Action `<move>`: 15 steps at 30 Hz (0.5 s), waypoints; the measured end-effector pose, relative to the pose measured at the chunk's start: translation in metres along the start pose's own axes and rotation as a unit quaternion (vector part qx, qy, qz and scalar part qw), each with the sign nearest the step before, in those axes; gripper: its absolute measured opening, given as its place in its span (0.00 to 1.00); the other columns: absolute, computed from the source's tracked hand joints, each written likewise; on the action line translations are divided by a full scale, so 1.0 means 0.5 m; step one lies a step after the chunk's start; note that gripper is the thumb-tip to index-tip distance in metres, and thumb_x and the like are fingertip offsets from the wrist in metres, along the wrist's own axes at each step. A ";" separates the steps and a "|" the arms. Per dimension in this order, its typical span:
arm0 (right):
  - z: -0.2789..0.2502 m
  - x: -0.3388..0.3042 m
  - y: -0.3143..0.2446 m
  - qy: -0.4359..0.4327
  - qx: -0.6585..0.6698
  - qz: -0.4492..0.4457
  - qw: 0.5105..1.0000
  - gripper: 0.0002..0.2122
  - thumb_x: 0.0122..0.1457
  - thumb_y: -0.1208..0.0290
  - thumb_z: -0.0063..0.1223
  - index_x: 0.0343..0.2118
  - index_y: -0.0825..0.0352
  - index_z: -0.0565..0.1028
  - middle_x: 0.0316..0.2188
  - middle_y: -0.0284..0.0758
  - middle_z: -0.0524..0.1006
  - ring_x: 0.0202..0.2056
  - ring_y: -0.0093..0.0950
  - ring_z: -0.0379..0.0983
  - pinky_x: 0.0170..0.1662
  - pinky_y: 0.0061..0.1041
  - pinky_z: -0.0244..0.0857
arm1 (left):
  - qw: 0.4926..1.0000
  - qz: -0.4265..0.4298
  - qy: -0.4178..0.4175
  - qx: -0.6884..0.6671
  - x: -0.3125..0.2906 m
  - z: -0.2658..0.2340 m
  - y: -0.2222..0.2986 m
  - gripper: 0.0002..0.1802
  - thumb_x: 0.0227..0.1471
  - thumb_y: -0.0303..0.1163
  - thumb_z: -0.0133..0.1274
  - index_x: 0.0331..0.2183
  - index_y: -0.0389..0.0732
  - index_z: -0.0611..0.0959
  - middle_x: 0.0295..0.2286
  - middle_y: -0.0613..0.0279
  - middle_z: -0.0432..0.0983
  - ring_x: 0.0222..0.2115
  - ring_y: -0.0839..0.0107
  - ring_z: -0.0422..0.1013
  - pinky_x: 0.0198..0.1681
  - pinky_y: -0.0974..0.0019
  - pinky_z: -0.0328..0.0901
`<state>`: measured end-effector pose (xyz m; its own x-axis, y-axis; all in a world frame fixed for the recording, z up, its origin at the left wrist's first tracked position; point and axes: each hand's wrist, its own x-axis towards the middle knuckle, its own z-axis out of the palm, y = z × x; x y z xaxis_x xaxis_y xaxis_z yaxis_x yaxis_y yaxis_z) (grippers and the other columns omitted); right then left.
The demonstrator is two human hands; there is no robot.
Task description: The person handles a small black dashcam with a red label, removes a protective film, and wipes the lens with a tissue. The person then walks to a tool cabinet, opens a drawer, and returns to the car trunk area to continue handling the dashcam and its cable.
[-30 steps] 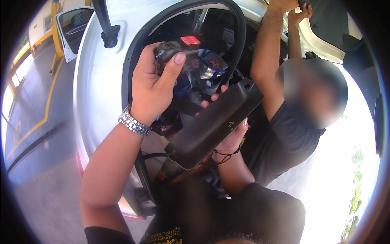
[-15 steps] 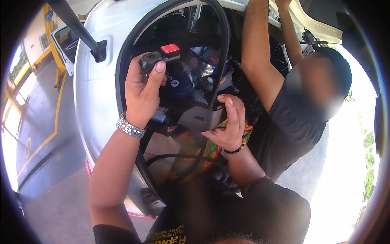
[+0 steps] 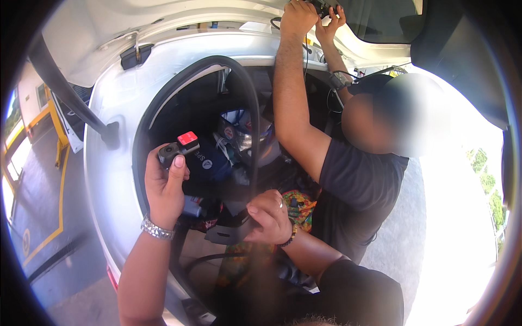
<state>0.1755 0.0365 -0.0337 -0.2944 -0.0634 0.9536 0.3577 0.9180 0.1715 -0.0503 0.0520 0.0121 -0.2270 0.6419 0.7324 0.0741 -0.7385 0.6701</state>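
My left hand is closed around a small dark camera with a round lens. A red adhesive pad faces up on its mount. Lower and to the right, my right hand has its fingers bent round the edge of a dark grey plastic trim panel with a slot in it. Both hands are over the open back of a white car. A black rubber door seal loops loose across the opening, passing close to my right hand.
At the right a co-worker in a dark shirt reaches up to the raised tailgate, both hands at a dark part. Bags and a colourful cloth lie inside the car. A support strut slants at the upper left.
My view has shifted, bringing more of the tailgate in. The camera stays in my left hand. My right hand and the trim panel sit lower, and the panel has tilted. The co-worker's hands now show.
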 end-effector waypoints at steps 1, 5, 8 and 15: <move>0.000 0.000 0.004 -0.001 0.003 0.001 1.000 0.37 0.48 0.55 0.69 0.57 0.67 0.64 0.43 0.41 0.75 0.40 0.37 0.75 0.42 0.37 0.68 | 1.000 0.000 0.002 0.001 0.000 0.000 -0.002 0.19 0.62 0.42 0.52 0.46 0.37 0.73 0.23 0.67 0.72 0.23 0.80 0.68 0.28 0.75 0.64; 0.002 -0.001 0.013 -0.007 0.013 0.008 1.000 0.39 0.46 0.55 0.70 0.59 0.67 0.63 0.44 0.42 0.75 0.41 0.38 0.74 0.42 0.37 0.68 | 1.000 -0.005 0.003 -0.007 0.000 -0.002 -0.004 0.20 0.62 0.42 0.52 0.47 0.37 0.73 0.23 0.67 0.72 0.23 0.80 0.68 0.28 0.75 0.64; 0.001 -0.001 0.017 -0.009 0.019 0.013 1.000 0.41 0.45 0.55 0.71 0.60 0.67 0.62 0.44 0.43 0.74 0.41 0.39 0.74 0.43 0.38 0.68 | 1.000 -0.009 0.000 -0.020 0.000 -0.001 -0.001 0.19 0.62 0.42 0.52 0.47 0.37 0.73 0.24 0.67 0.72 0.23 0.80 0.68 0.28 0.75 0.64; 0.000 -0.005 0.035 -0.014 0.030 0.041 0.999 0.45 0.42 0.55 0.73 0.62 0.67 0.61 0.45 0.44 0.74 0.42 0.41 0.74 0.44 0.38 0.68 | 0.999 -0.009 -0.016 -0.028 0.001 0.000 0.002 0.19 0.61 0.41 0.53 0.47 0.37 0.73 0.24 0.68 0.72 0.24 0.81 0.68 0.28 0.75 0.64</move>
<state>0.1824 0.0529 -0.0330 -0.2909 0.0240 0.9564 0.3278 0.9417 0.0761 -0.0505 0.0514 0.0131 -0.1974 0.6599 0.7249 0.0159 -0.7372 0.6754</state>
